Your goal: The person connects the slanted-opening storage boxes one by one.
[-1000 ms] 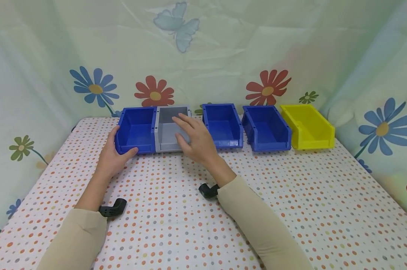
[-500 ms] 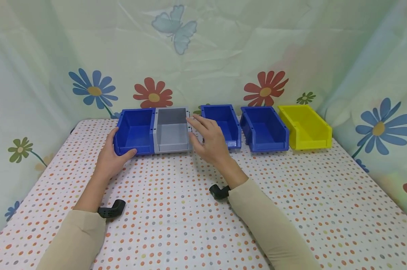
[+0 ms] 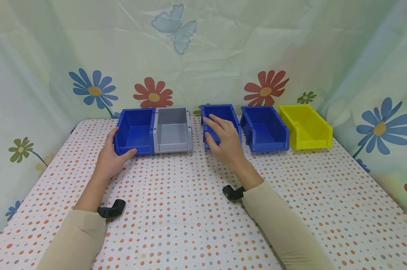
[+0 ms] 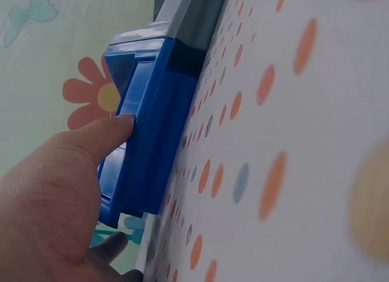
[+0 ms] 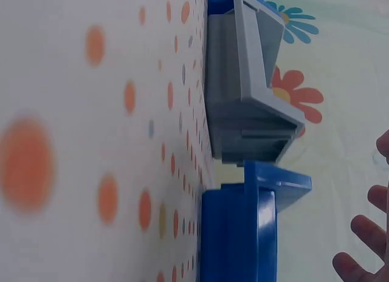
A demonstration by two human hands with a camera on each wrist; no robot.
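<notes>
In the head view I have five bins in one row at the far side of the desk (image 3: 176,210), which is covered with a dotted cloth. My left hand (image 3: 110,157) is grasping the leftmost blue bin (image 3: 137,137) at its near left corner: the thumb lies on the front edge and the other fingers go along the outer left side. Directly to the right of this bin, and touching it, stands the grey bin (image 3: 172,134). After it there is a gap, and then comes the middle blue bin (image 3: 223,112). My right hand (image 3: 226,146) is released, with its fingers loosely bent, in front of this middle bin and covering a part of it; the right wrist view shows only some fingertips at its border, so I cannot say surely how near they are. Further right are another blue bin (image 3: 266,131) and, just beside it, the yellow bin (image 3: 306,129)
</notes>
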